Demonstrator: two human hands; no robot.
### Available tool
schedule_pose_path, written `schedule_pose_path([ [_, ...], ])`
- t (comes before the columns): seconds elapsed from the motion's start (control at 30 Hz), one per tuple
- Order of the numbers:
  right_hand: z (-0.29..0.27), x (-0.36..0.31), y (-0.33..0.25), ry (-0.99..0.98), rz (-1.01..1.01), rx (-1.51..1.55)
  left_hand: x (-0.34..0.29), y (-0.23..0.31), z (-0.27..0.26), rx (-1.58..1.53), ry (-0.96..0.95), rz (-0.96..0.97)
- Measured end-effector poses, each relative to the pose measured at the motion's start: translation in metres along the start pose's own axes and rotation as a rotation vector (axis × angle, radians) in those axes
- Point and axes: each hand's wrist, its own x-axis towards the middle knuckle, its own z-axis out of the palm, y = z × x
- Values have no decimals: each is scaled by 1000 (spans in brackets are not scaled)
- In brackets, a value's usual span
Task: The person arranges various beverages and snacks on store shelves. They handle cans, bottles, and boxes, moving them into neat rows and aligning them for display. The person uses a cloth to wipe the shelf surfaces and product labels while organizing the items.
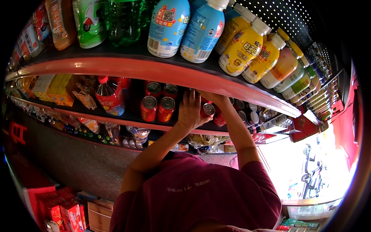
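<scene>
Left grip (189, 112) is resting apart by a red can (208, 110), probably stiff, best held mid-side; right grip (212, 97), cannot tell.

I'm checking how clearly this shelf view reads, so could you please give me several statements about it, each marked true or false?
1. Four drink cans stand left of the left hand. True.
2. The light-blue bottles stand below those drink cans. False: the light-blue bottles stand on the upper shelf.
3. A red-capped bottle stands left of those drink cans. True.
4. The right sleeve is green. False: the right sleeve is maroon.
</scene>
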Motion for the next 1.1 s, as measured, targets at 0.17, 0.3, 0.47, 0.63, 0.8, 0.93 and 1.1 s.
schedule_pose_path([
  [0.17, -72, 15, -36, -302, 41, -41, -13, 5, -14, -149, 14, 14],
  [0.3, -80, -1, -56, -59, 142, 337, -41, 6, -9, -344, 23, -127],
  [0.47, -123, -15, -98, -211, 113, 292, -68, -4, 11, -550, 76, -241],
  [0.63, -148, -38, -131, -198, 160, 178, -89, -29, 42, -497, 34, -158],
  [0.8, -177, -54, -138, -168, 416, 33, -91, -36, 49, -469, 45, -189],
  [0.93, -188, -64, -128, -9, 661, -77, -91, -40, 47, -483, 28, -193],
  [1.1, -149, -90, -136, -7, 722, 96, -88, -35, 41, -533, -11, -218],
])
